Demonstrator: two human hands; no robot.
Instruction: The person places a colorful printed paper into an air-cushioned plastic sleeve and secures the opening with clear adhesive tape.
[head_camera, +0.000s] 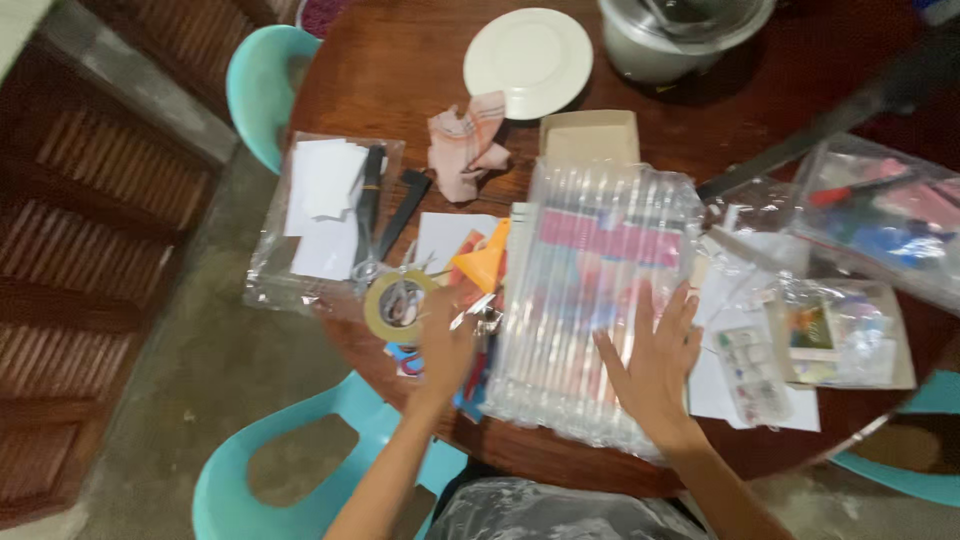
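My right hand (655, 355) lies flat with fingers spread on a clear air-column cushion sheet (590, 290) that covers something pink on the round wooden table (400, 70). My left hand (448, 340) rests at the sheet's left edge, fingers curled over small items beside a roll of tape (395, 305) and scissors (400, 270). Whether it grips anything is unclear. An orange paper piece (480, 262) lies just above it.
A white plate (528, 60), a crumpled checked cloth (465, 145) and a small cardboard box (590, 135) lie farther back. Clear bags with papers (320, 210) and small supplies (870, 215) flank the sheet. A pot (680, 35) stands behind. Teal chairs (260, 85) surround the table.
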